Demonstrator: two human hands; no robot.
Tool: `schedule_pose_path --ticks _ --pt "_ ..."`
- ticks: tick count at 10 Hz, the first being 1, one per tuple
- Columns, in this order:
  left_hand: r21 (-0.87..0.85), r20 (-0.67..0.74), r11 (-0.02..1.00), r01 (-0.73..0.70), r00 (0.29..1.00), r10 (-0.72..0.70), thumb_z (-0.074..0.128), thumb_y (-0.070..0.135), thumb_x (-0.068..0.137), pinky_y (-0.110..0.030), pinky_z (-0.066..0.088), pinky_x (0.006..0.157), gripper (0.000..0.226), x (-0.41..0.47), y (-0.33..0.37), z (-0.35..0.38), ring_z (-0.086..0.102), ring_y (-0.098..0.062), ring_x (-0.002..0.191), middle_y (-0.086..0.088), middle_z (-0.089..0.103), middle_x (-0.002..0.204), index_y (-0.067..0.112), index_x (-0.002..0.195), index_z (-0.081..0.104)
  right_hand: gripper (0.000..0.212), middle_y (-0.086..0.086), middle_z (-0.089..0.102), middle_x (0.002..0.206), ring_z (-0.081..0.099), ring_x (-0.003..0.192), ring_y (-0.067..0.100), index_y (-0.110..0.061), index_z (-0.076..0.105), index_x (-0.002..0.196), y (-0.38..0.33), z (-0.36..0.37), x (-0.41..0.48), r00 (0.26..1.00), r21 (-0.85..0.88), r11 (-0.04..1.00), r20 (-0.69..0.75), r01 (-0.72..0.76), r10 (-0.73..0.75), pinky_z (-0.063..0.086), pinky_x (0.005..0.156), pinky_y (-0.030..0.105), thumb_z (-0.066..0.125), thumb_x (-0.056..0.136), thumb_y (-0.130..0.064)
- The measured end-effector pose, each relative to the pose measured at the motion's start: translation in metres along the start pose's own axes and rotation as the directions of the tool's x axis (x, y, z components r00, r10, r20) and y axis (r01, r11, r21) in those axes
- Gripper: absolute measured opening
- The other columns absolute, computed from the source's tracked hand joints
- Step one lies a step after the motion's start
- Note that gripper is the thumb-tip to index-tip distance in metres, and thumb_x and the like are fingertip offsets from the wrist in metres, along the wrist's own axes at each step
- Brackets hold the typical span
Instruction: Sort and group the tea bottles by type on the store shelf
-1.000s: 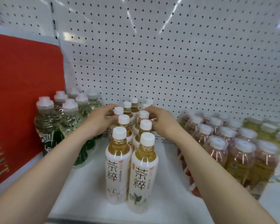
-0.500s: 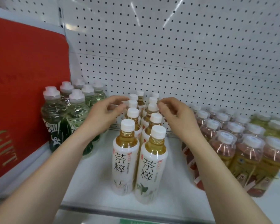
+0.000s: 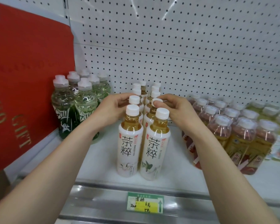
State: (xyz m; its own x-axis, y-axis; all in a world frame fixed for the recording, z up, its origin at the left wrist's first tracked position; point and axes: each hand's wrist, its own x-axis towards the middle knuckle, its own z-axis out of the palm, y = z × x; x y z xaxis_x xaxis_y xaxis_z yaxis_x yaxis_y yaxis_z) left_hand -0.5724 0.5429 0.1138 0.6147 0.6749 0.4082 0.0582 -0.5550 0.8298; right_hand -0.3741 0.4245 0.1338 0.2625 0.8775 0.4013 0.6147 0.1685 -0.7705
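We grip two of the white-label tea bottles (image 3: 130, 143), one in each hand.
The second left bottle (image 3: 134, 99) stands inside our left hand (image 3: 110, 110), whose fingers curl round its neck. Our right hand (image 3: 173, 109) pinches the cap of the second right bottle (image 3: 158, 99). Both rows run back from the middle of the shelf (image 3: 100, 159) front edge, with green bottles (image 3: 81, 107) towards its left end and reddish bottles (image 3: 220, 126) towards its right.
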Motion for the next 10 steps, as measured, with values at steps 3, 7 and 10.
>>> schedule_pose_path --ticks 3,7,10 --pt "0.09 -0.191 0.99 -0.109 0.974 0.125 0.06 0.053 0.081 -0.009 0.051 0.078 0.03 -0.055 0.024 0.016 0.065 0.009 0.094 0.025 0.071 0.101 0.045 0.11 0.065 0.029 -0.02 0.072 0.089 0.067 0.08 -0.001 -0.035 0.069 0.096 0.001 0.022 -0.057 0.958 -0.058 0.984 -0.225 0.17 -0.178 0.051 0.068 0.018 0.053 0.092 -0.059" --pt "0.095 -0.167 0.99 -0.104 0.979 0.119 0.071 0.031 0.088 -0.02 0.051 0.085 0.035 -0.065 0.017 0.03 0.064 0.006 0.098 0.02 0.071 0.107 0.035 0.122 0.064 0.037 -0.02 0.073 0.093 0.069 0.085 0.002 -0.031 0.064 0.113 -0.005 0.034 -0.068 0.973 -0.122 0.988 -0.2 0.09 -0.114 0.057 0.076 0.033 0.052 0.09 -0.058" --pt "0.049 -0.324 0.992 -0.112 0.938 0.122 0.066 0.026 0.09 -0.019 0.047 0.096 0.046 -0.08 0.008 0.031 0.057 0.009 0.109 0.019 0.061 0.121 0.034 0.134 0.054 0.04 -0.013 0.072 0.109 0.067 0.097 -0.002 -0.03 0.05 0.133 -0.013 0.014 -0.08 0.938 -0.132 0.987 -0.323 0.089 -0.127 0.055 0.084 0.026 0.053 0.098 -0.049"
